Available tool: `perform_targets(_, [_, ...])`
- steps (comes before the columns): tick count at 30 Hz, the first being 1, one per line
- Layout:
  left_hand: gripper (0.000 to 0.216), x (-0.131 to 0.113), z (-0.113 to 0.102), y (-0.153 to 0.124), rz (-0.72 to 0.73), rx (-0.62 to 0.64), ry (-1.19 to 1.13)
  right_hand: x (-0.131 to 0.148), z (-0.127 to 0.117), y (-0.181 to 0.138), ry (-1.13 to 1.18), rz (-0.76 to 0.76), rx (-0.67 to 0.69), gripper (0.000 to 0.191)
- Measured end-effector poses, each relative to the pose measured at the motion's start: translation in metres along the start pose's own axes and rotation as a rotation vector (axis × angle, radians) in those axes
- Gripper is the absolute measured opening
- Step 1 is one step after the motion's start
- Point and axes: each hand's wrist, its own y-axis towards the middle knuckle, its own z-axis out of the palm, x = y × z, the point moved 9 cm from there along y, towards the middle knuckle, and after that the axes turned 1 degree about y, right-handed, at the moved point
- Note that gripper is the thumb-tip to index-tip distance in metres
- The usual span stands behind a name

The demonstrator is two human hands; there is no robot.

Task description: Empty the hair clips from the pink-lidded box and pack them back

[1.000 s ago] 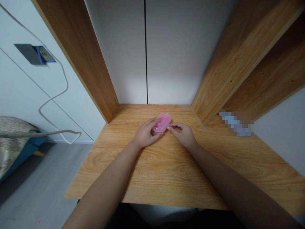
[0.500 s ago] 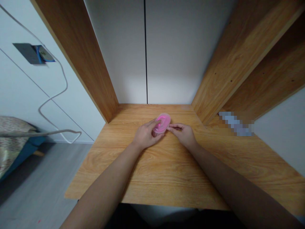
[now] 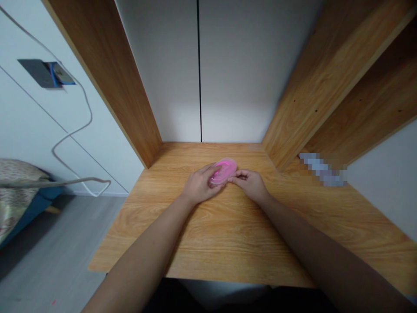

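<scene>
Just gripping a pink box (image 3: 229, 167) in the curled left hand (image 3: 198, 184) and kinda pinching its rim with the right hand (image 3: 251, 183), over the table (image 3: 221, 239) beneath both.

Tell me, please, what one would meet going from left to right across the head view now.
Patterned cloth → left hand → pink oval object → right hand → pixelated patch.
</scene>
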Motion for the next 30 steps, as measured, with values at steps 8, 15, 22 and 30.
perform_targets(8, [0.058,-0.0019,0.0003,0.0001,-0.008,0.009,0.018,-0.0014,0.0008,0.0001,-0.02,0.015,0.036,0.032])
perform_targets(15, [0.058,-0.0004,0.0007,-0.0008,-0.027,-0.012,0.015,0.0013,0.0019,-0.0006,-0.015,0.022,0.043,0.037])
perform_targets(22, [0.057,0.0,0.0013,-0.0005,-0.041,0.006,0.018,0.0019,0.0054,-0.001,0.072,0.063,0.071,0.039])
perform_targets(30, [0.058,0.0057,0.0008,0.0,-0.067,-0.035,0.03,-0.0063,0.0067,-0.0069,0.119,0.102,-0.068,0.04])
